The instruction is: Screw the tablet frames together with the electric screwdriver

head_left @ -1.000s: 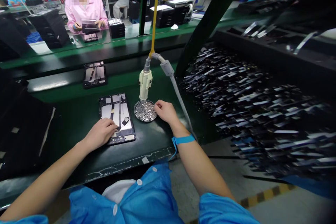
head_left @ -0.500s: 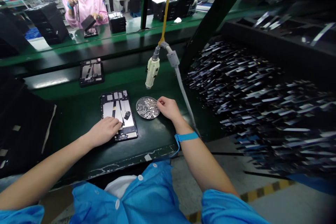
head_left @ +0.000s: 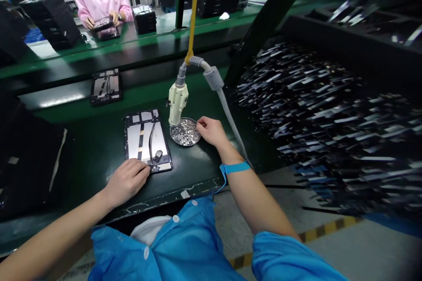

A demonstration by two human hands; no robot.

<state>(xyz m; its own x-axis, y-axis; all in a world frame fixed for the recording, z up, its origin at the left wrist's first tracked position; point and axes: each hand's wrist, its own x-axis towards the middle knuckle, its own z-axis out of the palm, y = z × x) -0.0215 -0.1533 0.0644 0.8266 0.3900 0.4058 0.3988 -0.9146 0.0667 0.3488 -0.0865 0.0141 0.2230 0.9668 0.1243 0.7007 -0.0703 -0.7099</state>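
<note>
An opened tablet point(head_left: 133, 136) lies on the green bench, its silvery inside facing up. Across it run a dark strip and a bent black cable point(head_left: 150, 140), with a small black part point(head_left: 158, 155) near the lower end. My left hand point(head_left: 127, 180) grips the tablet's near left corner, fingers bent over the edge. At the right rim of a round screw dish point(head_left: 184, 138) full of small holes and shiny bits, my right hand point(head_left: 211, 131) is closed in a pinch. Whatever its fingertips hold is hidden. A pale electric screwdriver point(head_left: 178, 103) hangs over the dish's left side.
Another opened tablet point(head_left: 106, 88) lies farther back. Black stacked trays point(head_left: 29, 162) stand at left, and a large mass of dark and silvery strips point(head_left: 316, 109) fills the right. A grey cord point(head_left: 227, 109) hangs beside my right hand. Opposite, a person in pink point(head_left: 100, 0) handles a device.
My left hand has moved down to the tablet's near corner. The tablet's cable, straight before, now curves. The hanging screwdriver appears farther left and lower. My right hand stays by the dish.
</note>
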